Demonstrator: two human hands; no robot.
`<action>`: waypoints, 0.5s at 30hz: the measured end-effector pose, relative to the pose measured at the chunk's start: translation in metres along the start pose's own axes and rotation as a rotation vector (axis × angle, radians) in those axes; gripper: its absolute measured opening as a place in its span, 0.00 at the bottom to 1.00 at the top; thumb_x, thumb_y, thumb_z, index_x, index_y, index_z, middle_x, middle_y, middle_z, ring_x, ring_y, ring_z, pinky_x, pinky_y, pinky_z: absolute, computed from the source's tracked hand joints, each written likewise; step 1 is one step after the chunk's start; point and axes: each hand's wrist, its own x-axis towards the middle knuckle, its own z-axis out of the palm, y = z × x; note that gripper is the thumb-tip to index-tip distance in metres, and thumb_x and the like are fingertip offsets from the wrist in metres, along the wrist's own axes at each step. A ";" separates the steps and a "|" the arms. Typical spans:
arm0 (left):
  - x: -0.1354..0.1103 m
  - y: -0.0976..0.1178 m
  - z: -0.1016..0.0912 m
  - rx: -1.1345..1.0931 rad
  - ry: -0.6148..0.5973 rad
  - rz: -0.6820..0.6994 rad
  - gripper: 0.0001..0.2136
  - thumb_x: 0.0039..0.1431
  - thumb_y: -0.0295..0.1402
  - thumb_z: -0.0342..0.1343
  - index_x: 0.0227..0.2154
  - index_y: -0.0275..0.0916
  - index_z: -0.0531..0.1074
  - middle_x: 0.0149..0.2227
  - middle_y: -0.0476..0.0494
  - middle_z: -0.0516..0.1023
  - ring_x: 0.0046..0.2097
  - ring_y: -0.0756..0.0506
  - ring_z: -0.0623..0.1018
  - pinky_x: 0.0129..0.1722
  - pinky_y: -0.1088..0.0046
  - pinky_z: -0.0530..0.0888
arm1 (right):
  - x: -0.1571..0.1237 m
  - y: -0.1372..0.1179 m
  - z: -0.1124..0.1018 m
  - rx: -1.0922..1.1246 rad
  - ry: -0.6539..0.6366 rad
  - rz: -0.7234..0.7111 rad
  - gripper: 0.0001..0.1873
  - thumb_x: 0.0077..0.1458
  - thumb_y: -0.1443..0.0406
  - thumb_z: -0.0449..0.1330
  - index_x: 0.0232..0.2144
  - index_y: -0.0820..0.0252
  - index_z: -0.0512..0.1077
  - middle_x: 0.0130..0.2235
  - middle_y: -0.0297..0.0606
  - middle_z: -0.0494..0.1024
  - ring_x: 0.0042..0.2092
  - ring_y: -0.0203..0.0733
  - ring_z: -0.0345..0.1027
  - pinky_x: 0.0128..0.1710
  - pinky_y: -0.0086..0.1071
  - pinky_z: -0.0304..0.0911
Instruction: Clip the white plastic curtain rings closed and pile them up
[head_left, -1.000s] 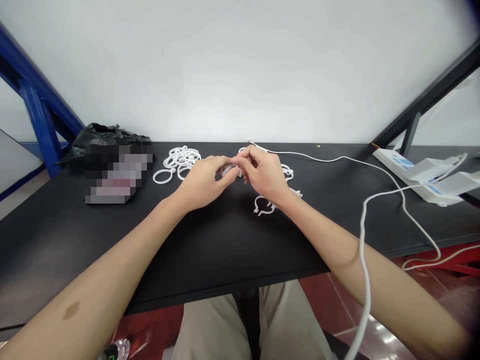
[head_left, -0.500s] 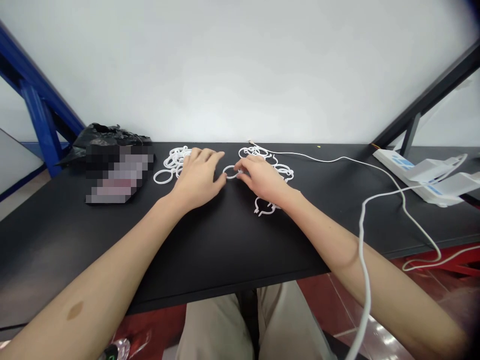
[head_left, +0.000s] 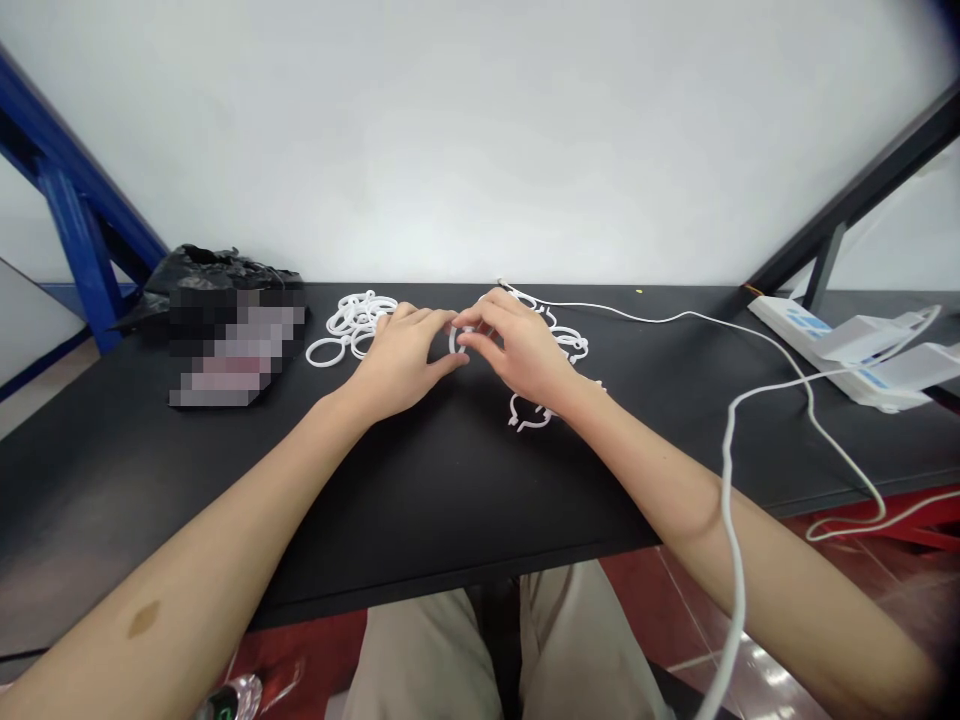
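Observation:
A white plastic ring (head_left: 453,342) is raised between my two hands and partly hidden by the fingers. My left hand (head_left: 405,362) has its thumb and index finger curled around the ring's left side. At the other side, my right hand (head_left: 519,345) pinches the ring with thumb and fingertips. Several linked-looking white rings (head_left: 327,352) lie in a heap beyond my left hand. More white rings (head_left: 568,340) lie behind my right hand, some of them open. Near my right wrist rests an open white ring (head_left: 531,424), partly covered by the arm.
The black table (head_left: 450,500) meets a pale wall (head_left: 480,140). At left lie a black plastic bag (head_left: 217,268) and a blurred-out object (head_left: 240,350). A white cable (head_left: 726,480) crosses over my right forearm. White boxy items (head_left: 847,350) stand at right.
My left hand has moved right to the ring, and its thumb and finger have closed in around it. The ring has been lifted and tilted up between my hands.

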 end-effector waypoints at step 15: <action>0.000 0.004 -0.004 0.001 0.086 -0.071 0.16 0.59 0.40 0.56 0.48 0.39 0.70 0.47 0.41 0.78 0.50 0.37 0.71 0.52 0.56 0.66 | 0.003 -0.009 -0.007 0.107 0.002 0.264 0.08 0.58 0.60 0.62 0.37 0.58 0.72 0.32 0.32 0.78 0.31 0.35 0.67 0.35 0.31 0.60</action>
